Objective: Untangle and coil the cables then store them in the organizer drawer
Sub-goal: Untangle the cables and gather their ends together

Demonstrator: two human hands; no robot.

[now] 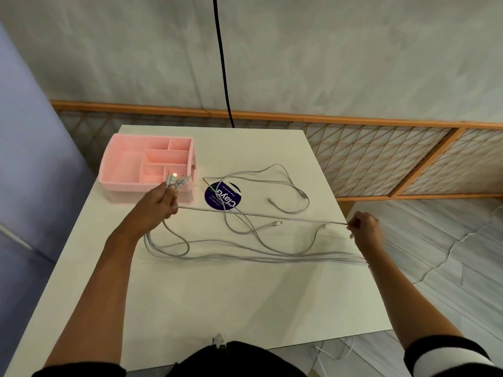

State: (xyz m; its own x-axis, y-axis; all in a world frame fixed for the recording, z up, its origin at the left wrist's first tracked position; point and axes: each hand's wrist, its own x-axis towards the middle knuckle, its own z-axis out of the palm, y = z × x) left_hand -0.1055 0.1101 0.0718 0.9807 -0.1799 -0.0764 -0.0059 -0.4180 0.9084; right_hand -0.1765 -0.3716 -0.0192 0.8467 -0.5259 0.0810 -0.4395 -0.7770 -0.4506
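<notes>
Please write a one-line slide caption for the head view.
Left hand grips several cable ends; right hand pinches one cable taut over the table, near the pink organizer.

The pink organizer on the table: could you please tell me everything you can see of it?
The pink organizer is a rectangular, open-topped box, plastic by its look, divided into one large compartment and several smaller ones, all seemingly empty. It stands upright at the far left corner of the white table. The left hand holds cable plugs before its near right corner; contact cannot be told.
</notes>
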